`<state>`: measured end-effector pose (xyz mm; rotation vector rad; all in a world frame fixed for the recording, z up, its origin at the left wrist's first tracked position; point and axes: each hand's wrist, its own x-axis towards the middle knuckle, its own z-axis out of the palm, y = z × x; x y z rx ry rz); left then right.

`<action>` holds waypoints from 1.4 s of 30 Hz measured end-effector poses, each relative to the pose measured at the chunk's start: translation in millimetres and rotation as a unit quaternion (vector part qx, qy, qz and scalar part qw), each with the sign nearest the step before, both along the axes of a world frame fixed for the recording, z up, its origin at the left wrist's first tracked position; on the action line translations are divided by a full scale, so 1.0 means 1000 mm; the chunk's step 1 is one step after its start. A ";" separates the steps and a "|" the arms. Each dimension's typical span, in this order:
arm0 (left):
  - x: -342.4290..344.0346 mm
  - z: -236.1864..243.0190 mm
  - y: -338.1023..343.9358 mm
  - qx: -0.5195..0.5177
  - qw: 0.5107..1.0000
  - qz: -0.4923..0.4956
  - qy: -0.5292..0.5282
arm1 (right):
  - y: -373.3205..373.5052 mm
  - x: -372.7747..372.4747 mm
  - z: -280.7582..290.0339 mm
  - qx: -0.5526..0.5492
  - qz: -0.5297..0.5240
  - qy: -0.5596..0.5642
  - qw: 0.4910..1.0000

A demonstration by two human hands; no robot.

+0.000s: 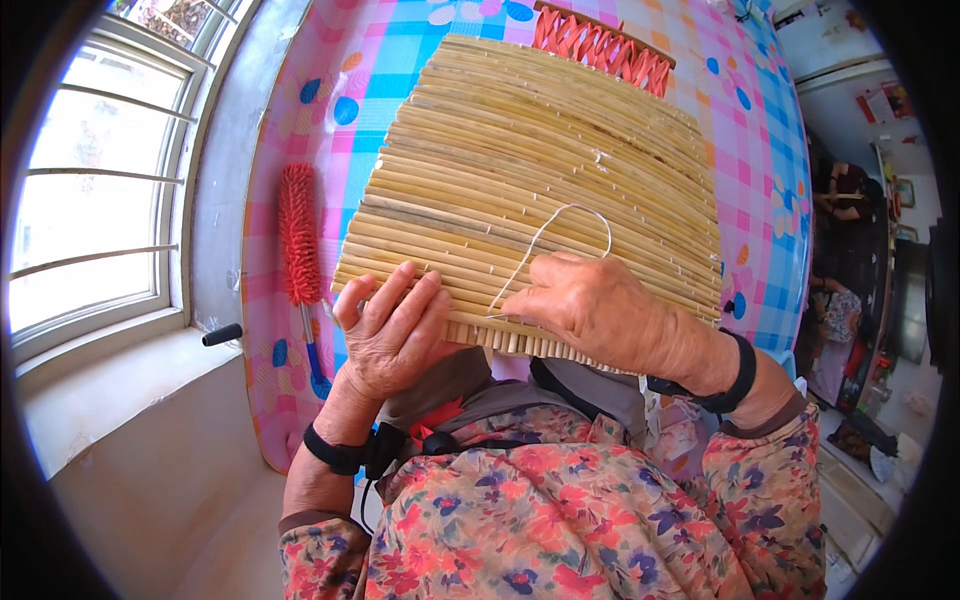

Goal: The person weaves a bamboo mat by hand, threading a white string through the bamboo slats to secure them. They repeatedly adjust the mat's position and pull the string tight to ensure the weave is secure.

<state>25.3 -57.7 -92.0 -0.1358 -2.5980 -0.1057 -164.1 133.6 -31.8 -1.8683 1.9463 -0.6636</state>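
Observation:
A mat of straight yellow reed stalks (530,150), laid side by side, lies on the table and reaches out over my lap. My left hand (395,330) grips its near left edge, fingers on top and the thumb out of sight. Over the near edge, right of the middle, my right hand (590,305) is closed in a pinch. A white thread (535,240) rises from the stalks near its fingertips, loops over the mat and runs back into this hand. Whether the fingertips also hold a needle is hidden. Short white stitches dot the stalks.
A red fluffy duster (300,235) with a blue handle end lies left of the mat on the checked tablecloth (765,190). Beyond the far edge sits a red lattice-woven piece (600,50). A barred window (110,150) is at the left.

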 end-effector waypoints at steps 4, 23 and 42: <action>0.001 0.000 0.000 0.002 1.000 0.001 -0.003 | -0.001 -0.001 -0.001 -0.027 -0.001 -0.011 1.000; 0.001 -0.001 0.000 0.018 1.000 0.000 0.000 | -0.006 -0.001 0.001 -0.001 0.011 0.005 1.000; 0.002 -0.005 0.002 0.054 0.998 -0.006 0.009 | -0.010 -0.002 0.003 0.035 0.014 -0.013 0.999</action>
